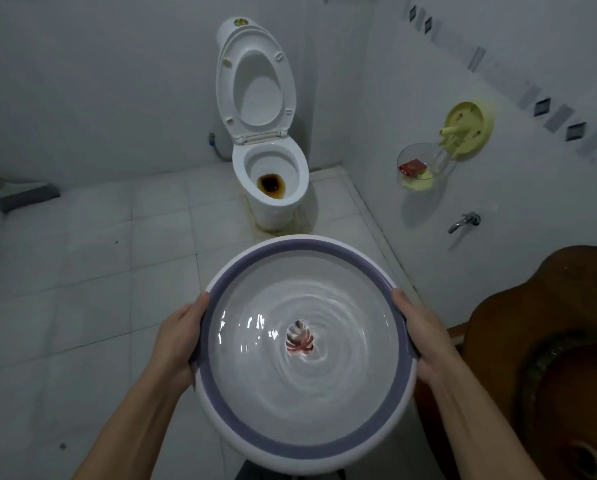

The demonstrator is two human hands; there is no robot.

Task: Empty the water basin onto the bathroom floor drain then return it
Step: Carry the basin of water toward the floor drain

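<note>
I face a white toilet (267, 147) (lid up) on dim tiled floor (92, 271); a tap (463, 221), perhaps chrome, juts from the right wall (428, 81).

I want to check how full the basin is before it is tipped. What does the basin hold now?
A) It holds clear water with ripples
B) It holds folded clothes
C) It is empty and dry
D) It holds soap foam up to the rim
A: the basin, held by the left hand and right hand at its rim, shows rings of ripples and light glints over a leaf print at its bottom.
</note>
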